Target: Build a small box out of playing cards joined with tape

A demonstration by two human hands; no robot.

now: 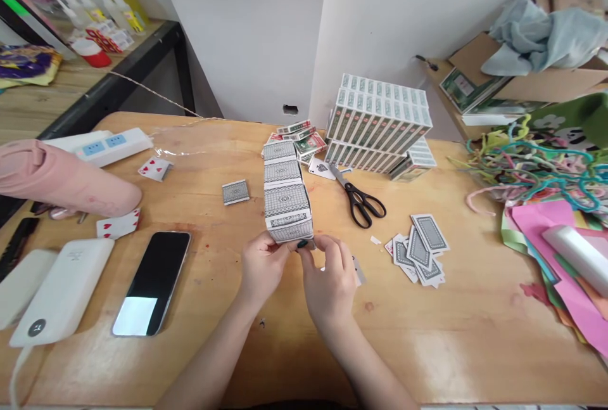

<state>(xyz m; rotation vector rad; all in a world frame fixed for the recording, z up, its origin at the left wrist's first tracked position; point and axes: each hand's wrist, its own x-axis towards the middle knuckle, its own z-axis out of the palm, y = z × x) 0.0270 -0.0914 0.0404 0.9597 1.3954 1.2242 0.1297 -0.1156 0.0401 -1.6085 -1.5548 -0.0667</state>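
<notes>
A long structure built of grey-backed playing cards (284, 198) stands in the middle of the table. At its near end my left hand (263, 264) pinches the lower left corner, thumb pointing inward. Opposite it, my right hand (330, 277) grips the right corner of the same end with bent fingers. A dark nail shows between the two hands. Partly behind my right hand lies a loose card (357, 272). A folded card (235, 192) rests to the left of the structure, and black-handled scissors (361, 202) lie to its right.
Loose cards (420, 248) lie at right, beyond paper scraps (375, 240). Stacked card boxes (380, 115) stand at the back. A phone (152, 283), a white power bank (64, 293) and a pink pouch (80, 179) occupy the left; coloured paper (546, 226) and pipe cleaners (546, 166) the right.
</notes>
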